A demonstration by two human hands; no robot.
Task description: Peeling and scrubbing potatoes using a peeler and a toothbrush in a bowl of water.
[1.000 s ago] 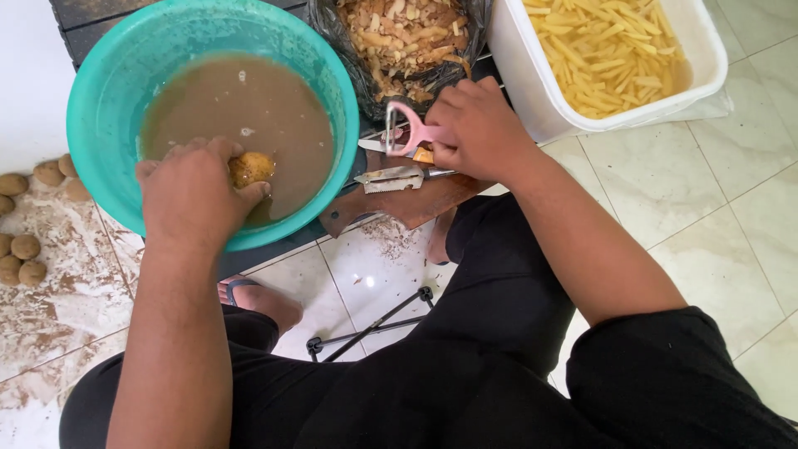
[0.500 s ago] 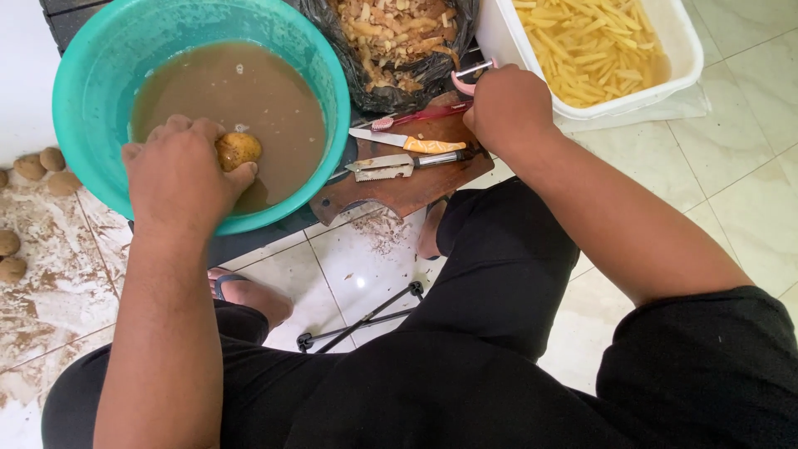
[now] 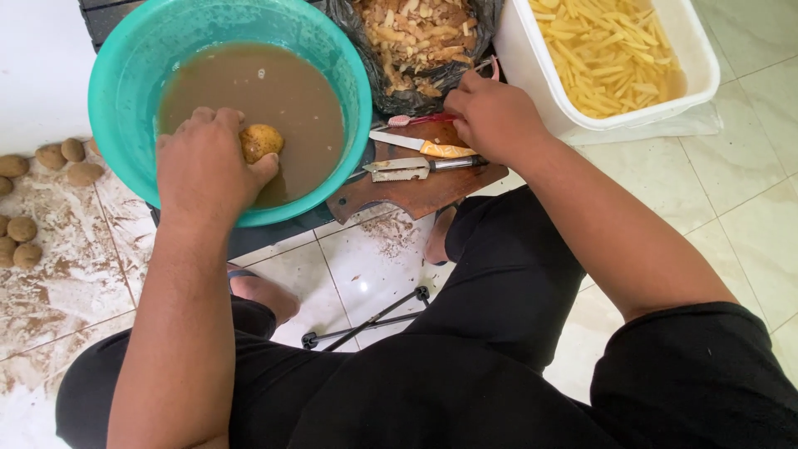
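Note:
My left hand [image 3: 204, 170] grips a wet yellow-brown potato [image 3: 262, 141] over the muddy water of a teal plastic basin [image 3: 125, 91]. My right hand [image 3: 495, 116] is closed around a pink-handled peeler [image 3: 416, 120], above the far end of a dark wooden cutting board [image 3: 416, 195]. On the board lie a knife with an orange handle [image 3: 424, 147] and a metal crinkle cutter [image 3: 399, 170], both just left of my right hand.
A black bag of potato peels [image 3: 416, 41] sits behind the board. A white tub of cut potato sticks [image 3: 615, 50] stands at the right. Several unwashed potatoes [image 3: 50, 162] lie on the dirt-smeared tile floor at left. A black wire stand [image 3: 366, 323] lies between my knees.
My right hand has lifted the pink peeler off the board and moved up and right toward the peel bag. My left hand has kept the potato at the water.

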